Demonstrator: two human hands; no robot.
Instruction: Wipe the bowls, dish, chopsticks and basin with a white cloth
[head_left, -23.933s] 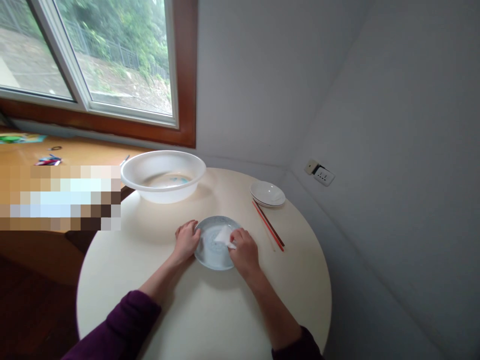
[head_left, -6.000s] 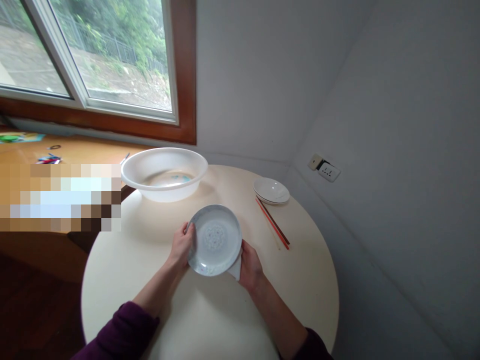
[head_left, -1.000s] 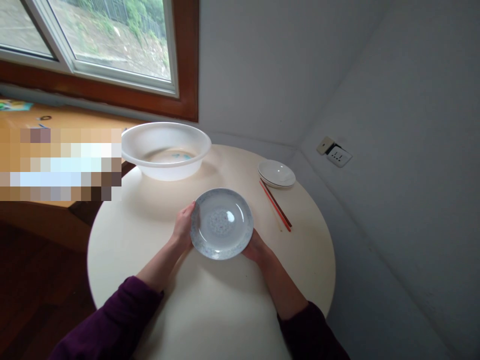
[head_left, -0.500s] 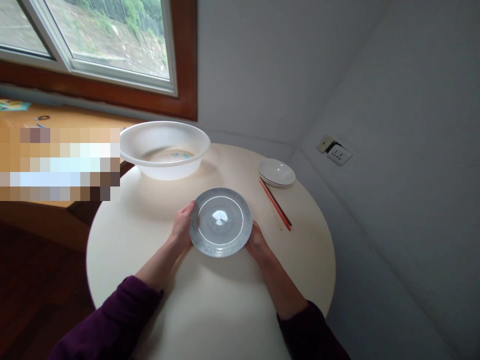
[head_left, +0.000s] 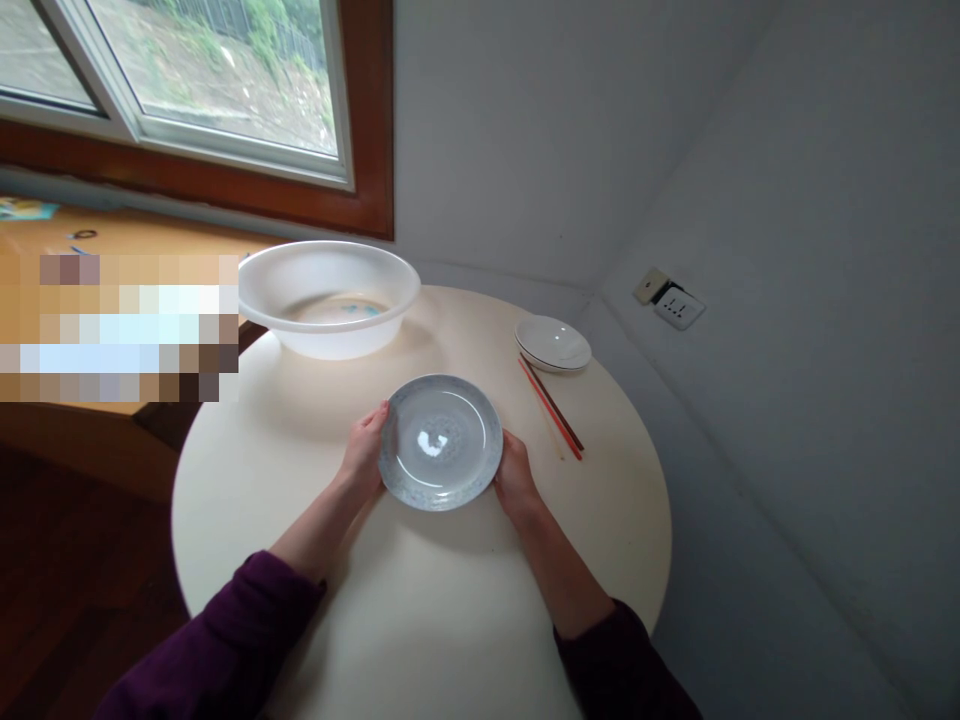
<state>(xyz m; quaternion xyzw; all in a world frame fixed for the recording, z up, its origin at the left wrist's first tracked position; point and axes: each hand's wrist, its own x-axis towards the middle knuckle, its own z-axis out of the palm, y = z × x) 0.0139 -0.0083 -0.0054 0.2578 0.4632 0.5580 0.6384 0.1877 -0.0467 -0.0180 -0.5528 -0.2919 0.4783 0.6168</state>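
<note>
Between my two hands is a round grey plate with a patterned rim and a bright reflection in its middle. My left hand grips its left edge, thumb on the rim and the other fingers hidden beneath. On the opposite edge, my right hand holds the plate from the side, its fingertips partly hidden under it. A shadow falls on the round white table below; whether the plate touches the tabletop I cannot tell.
A large translucent white basin stands at the table's back left. White dishes, apparently stacked, sit at the back right, with red and dark chopsticks in front. A wooden desk adjoins on the left; walls close off the right.
The plate has tilted slightly and its reflection has shifted left. More of my right hand's fingers now show beside the rim. Both hands keep hold.
</note>
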